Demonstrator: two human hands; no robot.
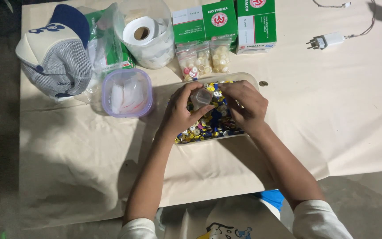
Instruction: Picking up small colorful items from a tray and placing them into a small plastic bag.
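Observation:
My left hand point(180, 110) and my right hand point(246, 104) meet over a clear rectangular tray point(250, 79) heaped with several small coloured buttons point(213, 124). Between the fingertips of both hands is a small clear plastic bag point(201, 96), held just above the buttons. My left hand grips the bag from the left; my right hand's fingers touch its right edge. Both forearms reach in from the bottom of the view.
Behind the tray lie three small clear bags of buttons point(204, 59) and green and white boxes point(226, 22). A lidded round-cornered tub point(127, 93), a clear jar with a tape roll point(145, 32), a cap point(56, 51) and a charger plug point(326, 40) sit on the beige cloth point(332, 115).

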